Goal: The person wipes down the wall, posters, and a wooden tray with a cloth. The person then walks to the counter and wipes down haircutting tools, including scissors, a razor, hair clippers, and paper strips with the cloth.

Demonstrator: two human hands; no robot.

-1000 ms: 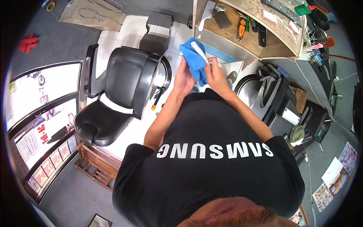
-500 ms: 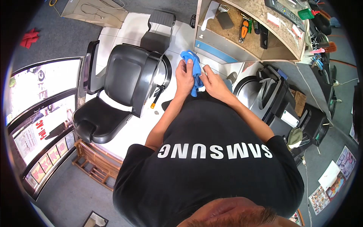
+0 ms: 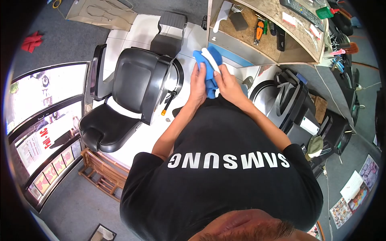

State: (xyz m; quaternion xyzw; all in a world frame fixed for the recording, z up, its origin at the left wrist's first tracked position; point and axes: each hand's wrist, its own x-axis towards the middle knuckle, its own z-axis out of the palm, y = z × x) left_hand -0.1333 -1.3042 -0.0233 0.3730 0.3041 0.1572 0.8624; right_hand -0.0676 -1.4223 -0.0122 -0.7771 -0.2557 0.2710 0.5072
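My left hand (image 3: 198, 85) grips a blue cloth (image 3: 210, 68) in front of my chest. My right hand (image 3: 227, 85) holds a white handled tool (image 3: 210, 59), probably a comb or brush, whose end sticks up out of the cloth. The cloth wraps around the tool's lower part, so that part is hidden. Both hands touch each other around the cloth.
A black barber chair (image 3: 124, 96) stands to my left on white floor tiles. A wooden shelf (image 3: 257, 28) ahead holds a white comb, clippers and remotes. A second black chair (image 3: 287, 102) is at my right. A glass shopfront (image 3: 40, 120) is at the far left.
The white tool's end shows above the cloth again, as a second ago; half a second ago the cloth was bunched over it. My hands have moved up slightly.
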